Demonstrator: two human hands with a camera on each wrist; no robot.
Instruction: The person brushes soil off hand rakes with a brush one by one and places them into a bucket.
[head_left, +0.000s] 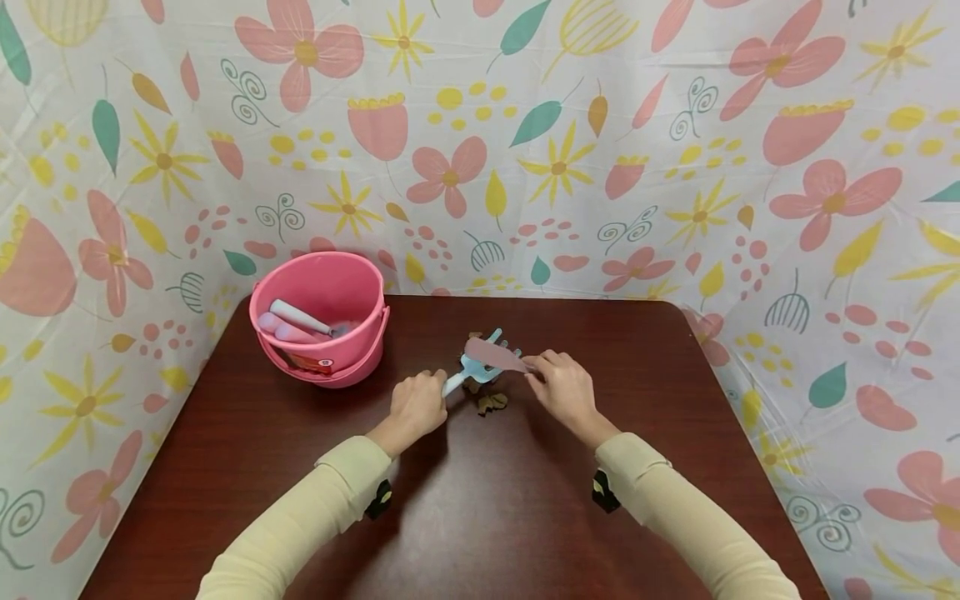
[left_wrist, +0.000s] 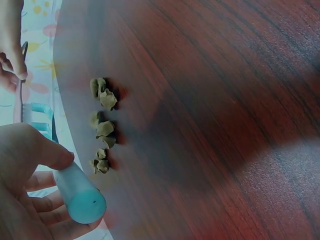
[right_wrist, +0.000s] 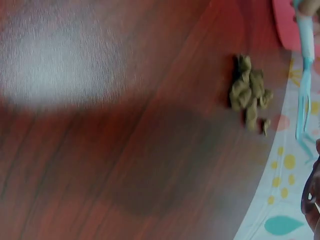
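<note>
My left hand (head_left: 417,404) grips the pale handle of a light-blue toy garden fork (head_left: 478,369), its tines pointing away to the right. In the left wrist view the fingers wrap that handle (left_wrist: 80,195), which has a teal end. My right hand (head_left: 564,389) pinches a mauve toy trowel (head_left: 493,354) by its handle. The trowel's blade overlaps the fork's head in the head view. Beneath the tools, several crumpled olive-brown pieces (head_left: 492,404) lie on the table. In the right wrist view these pieces (right_wrist: 242,95) form a small heap below the fork (right_wrist: 304,95).
A pink bucket (head_left: 322,279) stands at the table's back left with its handle down. Inside are tools with pale-blue and pink handles (head_left: 298,317). The dark wooden table (head_left: 480,517) meets a flower-patterned curtain (head_left: 480,108) at its back and sides.
</note>
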